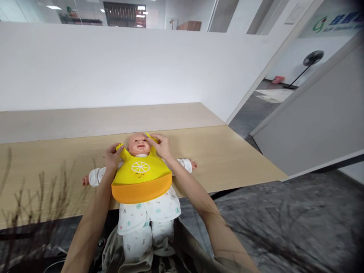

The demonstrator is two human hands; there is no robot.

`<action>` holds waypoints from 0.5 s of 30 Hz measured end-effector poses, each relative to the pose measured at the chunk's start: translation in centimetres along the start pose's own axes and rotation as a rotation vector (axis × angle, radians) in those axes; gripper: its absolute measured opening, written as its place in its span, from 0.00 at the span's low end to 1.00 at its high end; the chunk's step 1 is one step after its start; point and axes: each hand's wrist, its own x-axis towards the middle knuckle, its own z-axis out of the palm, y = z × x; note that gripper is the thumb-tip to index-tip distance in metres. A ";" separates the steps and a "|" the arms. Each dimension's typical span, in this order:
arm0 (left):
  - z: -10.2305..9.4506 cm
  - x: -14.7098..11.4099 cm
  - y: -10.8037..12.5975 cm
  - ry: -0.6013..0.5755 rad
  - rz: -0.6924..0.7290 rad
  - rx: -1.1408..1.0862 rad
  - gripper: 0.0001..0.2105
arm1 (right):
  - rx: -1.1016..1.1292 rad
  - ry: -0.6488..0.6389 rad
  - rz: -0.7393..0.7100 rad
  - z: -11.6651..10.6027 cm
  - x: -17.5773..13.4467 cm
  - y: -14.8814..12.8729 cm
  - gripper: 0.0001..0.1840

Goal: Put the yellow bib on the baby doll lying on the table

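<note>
A baby doll in white printed clothes lies face up, its head and arms on the wooden table and its legs over the near edge, against my lap. Across its chest rests a yellow bib with a white citrus slice, a smiling face and an orange pocket. My left hand pinches one neck strap of the bib, left of the doll's head. On the other side, my right hand grips the second strap close to the doll's cheek. Neither strap is closed behind the neck as far as I can see.
The light wooden table ends at an edge on the right. A white partition with glass above stands behind it. Beyond a doorway at right are a black standing fan and a pink bin. A grey door panel stands nearer.
</note>
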 end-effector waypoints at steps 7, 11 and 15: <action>0.3 -1.0 1.7 -0.022 -0.035 0.003 0.12 | -0.074 -0.186 -0.187 2.2 -0.3 0.5 0.11; 0.4 -1.2 1.6 -0.043 -0.043 0.001 0.12 | -0.182 -0.165 -0.206 1.7 -0.8 0.5 0.11; 0.4 -1.0 1.1 -0.042 -0.029 -0.010 0.12 | -0.213 -0.155 -0.184 1.6 -1.2 0.1 0.11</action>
